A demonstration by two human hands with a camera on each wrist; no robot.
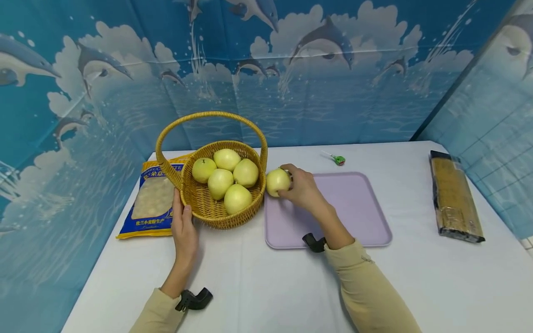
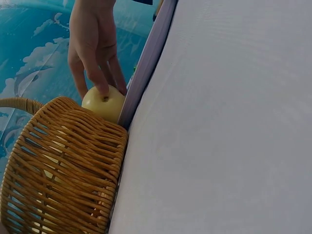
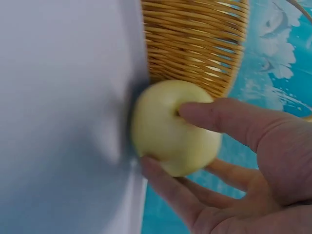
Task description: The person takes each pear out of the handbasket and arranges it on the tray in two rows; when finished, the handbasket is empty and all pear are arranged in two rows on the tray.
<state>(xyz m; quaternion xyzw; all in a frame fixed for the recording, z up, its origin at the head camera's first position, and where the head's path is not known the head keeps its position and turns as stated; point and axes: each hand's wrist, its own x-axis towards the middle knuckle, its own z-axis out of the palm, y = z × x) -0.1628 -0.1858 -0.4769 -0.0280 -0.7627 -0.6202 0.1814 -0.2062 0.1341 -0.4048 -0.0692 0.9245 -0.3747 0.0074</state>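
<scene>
A round pale yellow apple point(image 1: 277, 182) sits at the left end of the lilac tray point(image 1: 329, 245), close beside the basket. My right hand point(image 1: 303, 187) pinches it. In the right wrist view the thumb point(image 3: 204, 114) presses into the dimple of the apple point(image 3: 170, 136) and the fingers curve round its other side. The woven basket point(image 1: 216, 222) with a tall handle holds several similar apples point(image 1: 220, 183). Against the basket's left side rests my left hand point(image 1: 184, 231), its fingers fairly straight along the outer wall. Most of that hand is out of the left wrist view.
A blue and yellow bag point(image 1: 151, 203) lies behind the left hand, partly under the basket's edge. Beyond the tray is a green-wrapped lollipop point(image 1: 339, 160). A flat brown package point(image 1: 455, 196) lies far right. A dolphin-print curtain point(image 1: 308, 101) borders the white table.
</scene>
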